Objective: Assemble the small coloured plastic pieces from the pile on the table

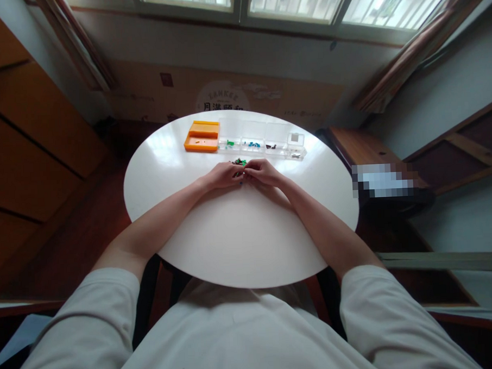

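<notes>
My left hand and my right hand meet above the middle of the white round table. The fingers of both are drawn together in a pinch, fingertips nearly touching. Whatever lies between them is too small to make out. Just beyond the fingertips is a small heap of tiny green and dark pieces, partly covered by the hands. Behind it stands a row of clear plastic boxes holding green pieces, blue pieces and dark pieces. An orange tray sits to their left.
At the right end of the row is a small clear box with greyish contents. Beyond the table are a printed cardboard panel and a window. A wooden side table stands at the right, and a wooden cabinet at the left.
</notes>
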`<state>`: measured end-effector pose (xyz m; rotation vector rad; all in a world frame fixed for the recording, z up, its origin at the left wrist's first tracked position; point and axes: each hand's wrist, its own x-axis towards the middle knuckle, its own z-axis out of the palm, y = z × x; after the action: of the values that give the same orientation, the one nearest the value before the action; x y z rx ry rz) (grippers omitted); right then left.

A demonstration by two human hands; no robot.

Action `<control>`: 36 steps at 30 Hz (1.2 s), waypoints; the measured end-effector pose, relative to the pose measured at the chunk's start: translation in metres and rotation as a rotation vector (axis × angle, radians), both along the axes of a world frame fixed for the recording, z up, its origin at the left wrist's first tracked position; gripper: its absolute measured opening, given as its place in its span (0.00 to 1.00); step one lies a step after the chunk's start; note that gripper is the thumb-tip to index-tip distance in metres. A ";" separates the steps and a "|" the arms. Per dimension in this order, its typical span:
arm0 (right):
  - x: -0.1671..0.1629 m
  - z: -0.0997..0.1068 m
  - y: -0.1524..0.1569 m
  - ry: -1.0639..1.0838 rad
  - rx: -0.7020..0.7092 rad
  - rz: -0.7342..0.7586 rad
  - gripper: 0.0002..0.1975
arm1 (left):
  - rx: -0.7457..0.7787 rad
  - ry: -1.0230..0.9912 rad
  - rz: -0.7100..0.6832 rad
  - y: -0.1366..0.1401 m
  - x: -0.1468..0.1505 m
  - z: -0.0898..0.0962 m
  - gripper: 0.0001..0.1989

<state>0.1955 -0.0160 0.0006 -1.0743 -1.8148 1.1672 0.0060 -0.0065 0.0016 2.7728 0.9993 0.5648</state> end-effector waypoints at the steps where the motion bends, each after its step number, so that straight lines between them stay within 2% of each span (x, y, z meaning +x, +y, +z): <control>1: 0.000 0.000 0.000 -0.002 0.003 0.000 0.11 | -0.001 0.011 -0.005 0.000 0.000 0.000 0.15; 14: 0.002 0.001 0.000 0.013 0.004 0.018 0.11 | -0.009 0.019 -0.009 -0.002 -0.001 0.002 0.16; 24: 0.001 -0.002 0.003 -0.012 0.049 0.034 0.11 | 0.003 0.021 0.006 0.003 0.000 -0.004 0.17; 36: 0.003 -0.004 0.005 -0.035 0.058 0.040 0.11 | -0.013 0.020 0.006 -0.002 -0.001 0.001 0.16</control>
<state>0.1980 -0.0109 -0.0030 -1.0356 -1.8941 1.1178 0.0050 -0.0080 0.0026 2.7702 1.0126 0.5311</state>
